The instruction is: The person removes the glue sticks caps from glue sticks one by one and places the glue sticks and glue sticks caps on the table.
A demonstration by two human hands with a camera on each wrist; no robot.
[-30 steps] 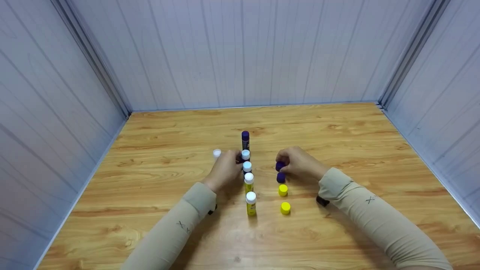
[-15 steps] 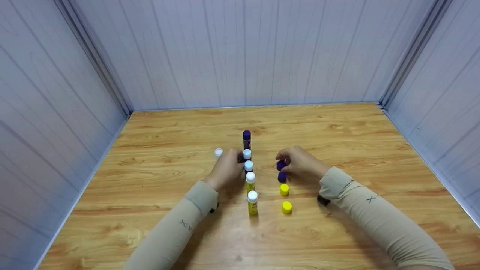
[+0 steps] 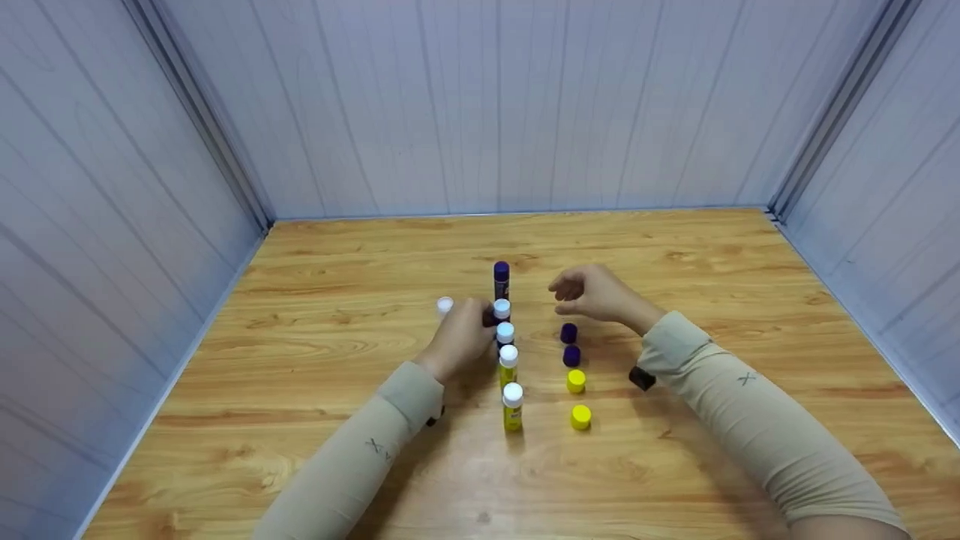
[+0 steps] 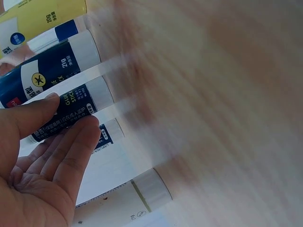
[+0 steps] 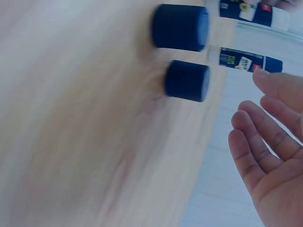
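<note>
My left hand [image 3: 461,337] grips a dark blue glue stick [image 4: 72,105] with an exposed white top; in the left wrist view the thumb and fingers lie on either side of its barrel. It stands upright in a row, between a capped dark blue glue stick [image 3: 502,281] at the back and another uncapped dark blue one [image 3: 505,334] in front. My right hand [image 3: 600,296] hovers beyond two dark blue caps [image 3: 569,334], thumb and fingers apart, holding nothing. Both caps sit on the table, right of the row.
Two yellow glue sticks [image 3: 512,409] with white tops stand at the row's near end. Their two yellow caps [image 3: 581,417] sit to the right. A white glue stick [image 3: 445,306] is left of my left hand. Pale panel walls [image 3: 495,112] enclose the wooden table [image 3: 712,277].
My right hand has let go of the farther dark blue cap, leaving it on the table, and moved up and away from it. My left hand stays on its glue stick.
</note>
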